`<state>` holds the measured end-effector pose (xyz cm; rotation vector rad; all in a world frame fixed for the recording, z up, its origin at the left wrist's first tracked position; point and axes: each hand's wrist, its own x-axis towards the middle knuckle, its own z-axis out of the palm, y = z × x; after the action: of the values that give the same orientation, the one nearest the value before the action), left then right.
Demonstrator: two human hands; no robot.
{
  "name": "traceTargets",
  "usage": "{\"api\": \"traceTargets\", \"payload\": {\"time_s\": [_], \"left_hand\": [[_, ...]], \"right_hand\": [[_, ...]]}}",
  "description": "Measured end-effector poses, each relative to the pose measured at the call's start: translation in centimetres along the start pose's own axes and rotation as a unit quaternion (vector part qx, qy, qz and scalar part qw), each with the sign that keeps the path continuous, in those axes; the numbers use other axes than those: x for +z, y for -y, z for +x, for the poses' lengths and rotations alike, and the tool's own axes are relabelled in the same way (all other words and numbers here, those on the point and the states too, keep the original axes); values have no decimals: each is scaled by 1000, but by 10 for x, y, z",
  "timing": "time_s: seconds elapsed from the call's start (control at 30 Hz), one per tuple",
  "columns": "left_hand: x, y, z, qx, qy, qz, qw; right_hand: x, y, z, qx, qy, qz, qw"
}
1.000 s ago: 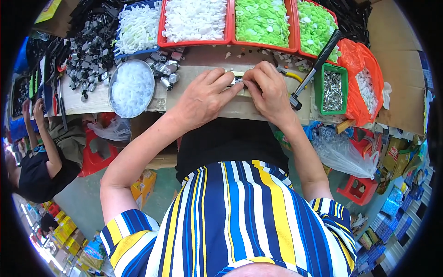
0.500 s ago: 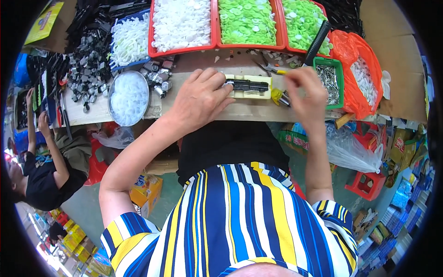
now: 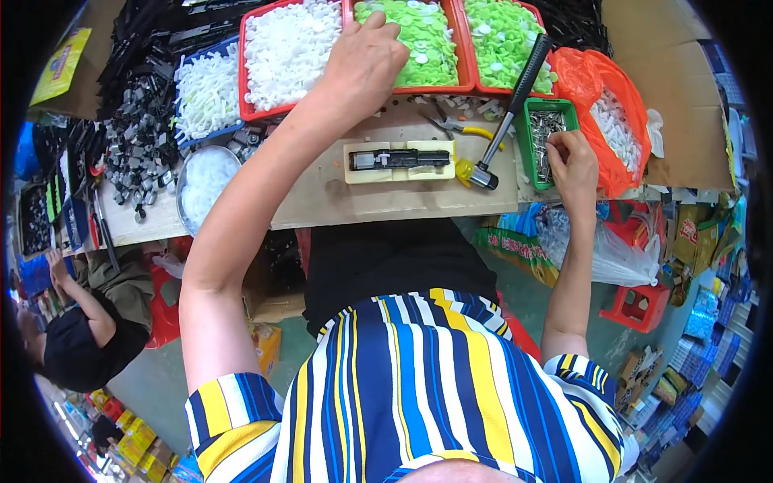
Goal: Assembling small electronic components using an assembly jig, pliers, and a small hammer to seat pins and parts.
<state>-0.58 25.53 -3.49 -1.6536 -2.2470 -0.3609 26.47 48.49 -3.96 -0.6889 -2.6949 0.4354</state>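
My left hand [image 3: 366, 63] reaches over the divider between a red tray of small white plastic parts [image 3: 290, 52] and a red tray of green plastic discs [image 3: 431, 60]. Its fingers curl down with tips hidden. Over a green box [image 3: 527, 149] of small metal pins [image 3: 543, 133], my right hand [image 3: 576, 169] has thumb and forefinger drawn together; what they pinch is too small to name. Between the hands, a cream fixture block [image 3: 380, 175] lies on the bench, holding a long black plastic part [image 3: 403, 158] with a small white piece on it. Neither hand touches it.
A hammer [image 3: 483, 173] with a yellow face leans against the green box. Yellow-handled pliers [image 3: 475, 130] lie behind the block. A bowl of translucent parts [image 3: 205, 185] stands left, a red bag of white parts [image 3: 620, 133] right. Another person [image 3: 88, 338] sits far left.
My left hand has left the block and moved up to the trays. My right hand has moved right and down to the green box. The view has shifted slightly.
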Motion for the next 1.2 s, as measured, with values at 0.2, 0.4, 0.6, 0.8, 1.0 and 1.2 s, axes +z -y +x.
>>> {"api": "traceTargets", "payload": {"time_s": [0.2,0.4,0.6,0.8,1.0,1.2], "left_hand": [[6,10,6,16,-9,-8,1000],[-11,-11,-5,-63,-85,-164,981],[-37,-67,-27,-347,-16,-580,737],[-34,-88,-46,-366,-52,-655,659],[-37,-91,-54,-374,-69,-660,648],[-39,-91,-61,-369,-74,-618,690]], "right_hand": [[-7,3,3,39,-10,99,994],[-6,8,-6,77,-72,224,969],[16,93,-2,-12,-45,412,910],[35,132,5,-144,-103,389,904],[44,137,2,-166,-111,346,917],[39,147,-3,-295,-183,167,923]]}}
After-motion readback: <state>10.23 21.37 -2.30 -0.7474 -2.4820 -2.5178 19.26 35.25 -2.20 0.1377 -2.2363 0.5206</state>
